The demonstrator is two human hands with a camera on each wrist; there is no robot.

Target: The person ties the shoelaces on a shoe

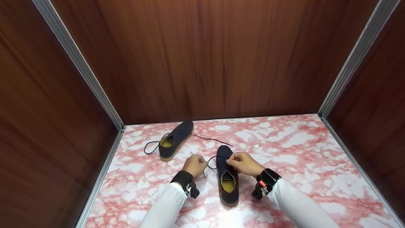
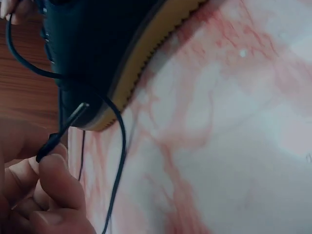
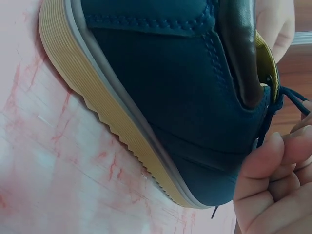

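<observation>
A dark navy lace-up shoe with yellow lining stands on the marbled surface, toe pointing away. To its left, my left hand pinches a dark shoelace between thumb and fingers, the metal-looking tip sticking out past them. A length of lace curves down in front of the shoe's tan sole in the left wrist view. My right hand is over the right side of the lacing, pinching lace close to the eyelets. In the right wrist view, lace runs from the shoe opening to those fingertips.
A second matching shoe stands farther back on the left, its loose laces spread to both sides. Brown wood-grain panels with metal edge strips enclose the red-and-white surface at the back and sides.
</observation>
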